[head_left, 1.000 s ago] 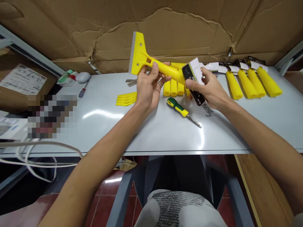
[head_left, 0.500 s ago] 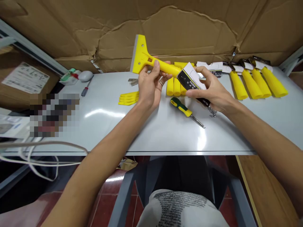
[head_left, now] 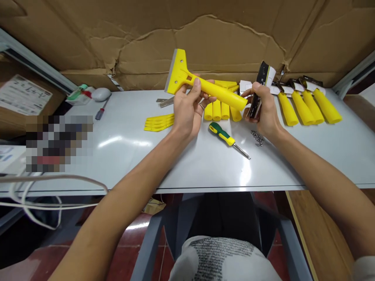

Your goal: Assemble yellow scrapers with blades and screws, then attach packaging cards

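My left hand (head_left: 189,103) is closed round the handle of a yellow scraper (head_left: 224,93), its wide head and metal blade edge tilted up to the left. Just right of the handle's end, my right hand (head_left: 265,105) grips a black and white cardboard sleeve (head_left: 260,84), apart from the scraper. Beneath the hands lie a green and yellow screwdriver (head_left: 224,134) and a small pile of screws (head_left: 258,137). Several yellow handles (head_left: 216,111) rest behind, partly hidden by the scraper. Flat yellow head pieces (head_left: 158,123) and metal blades (head_left: 165,102) are beside my left hand.
Several scrapers with sleeves over their heads (head_left: 303,109) line the table's back right. A second screwdriver (head_left: 101,111) and a grey rounded object (head_left: 101,94) lie at the back left. White cables (head_left: 58,179) cross the front left edge. A cardboard wall (head_left: 199,43) closes off the back.
The cardboard sleeve has come off the scraper's handle end and moved right with my right hand, now upright. The bare handle end shows. My left hand keeps its hold.
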Motion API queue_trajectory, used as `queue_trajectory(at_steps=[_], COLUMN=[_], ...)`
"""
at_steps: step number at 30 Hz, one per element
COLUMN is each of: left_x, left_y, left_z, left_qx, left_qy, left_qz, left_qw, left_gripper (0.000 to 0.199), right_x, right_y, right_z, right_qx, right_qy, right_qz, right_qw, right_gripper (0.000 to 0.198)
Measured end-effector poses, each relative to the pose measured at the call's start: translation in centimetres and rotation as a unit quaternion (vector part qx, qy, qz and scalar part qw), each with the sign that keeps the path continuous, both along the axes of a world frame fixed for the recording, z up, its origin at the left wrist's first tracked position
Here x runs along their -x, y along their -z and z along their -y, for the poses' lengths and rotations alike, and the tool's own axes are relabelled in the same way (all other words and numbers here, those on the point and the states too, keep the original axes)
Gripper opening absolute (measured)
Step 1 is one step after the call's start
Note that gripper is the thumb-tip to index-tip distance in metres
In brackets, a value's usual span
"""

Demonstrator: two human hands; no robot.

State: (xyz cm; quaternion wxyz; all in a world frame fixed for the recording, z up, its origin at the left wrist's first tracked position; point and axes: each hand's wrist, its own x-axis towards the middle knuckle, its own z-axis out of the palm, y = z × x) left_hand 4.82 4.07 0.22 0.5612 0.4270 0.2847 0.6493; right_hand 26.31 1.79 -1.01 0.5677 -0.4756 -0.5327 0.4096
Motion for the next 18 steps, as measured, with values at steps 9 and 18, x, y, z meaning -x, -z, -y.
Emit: queue_trajectory(at_steps=[9, 18], left_x=[0.1, 0.8], left_y=[0.4, 1.2], left_z=[-0.2, -1.7], left_qx=[-0.006, -0.02], left_qy=[0.011, -0.01], left_qz=[0.01, 0.011], left_qw=[1.0, 1.0], left_gripper=[0.02, 0.016], right_x=[0.8, 1.3], right_y=[-0.2, -0.5], right_z=[0.5, 0.8], right_qx=[0.002, 0.044], right_qy=[0.03, 0.027], right_qz=[0.011, -0.016], right_qw=[0.999, 0.999], right_gripper=[0.076, 0.075])
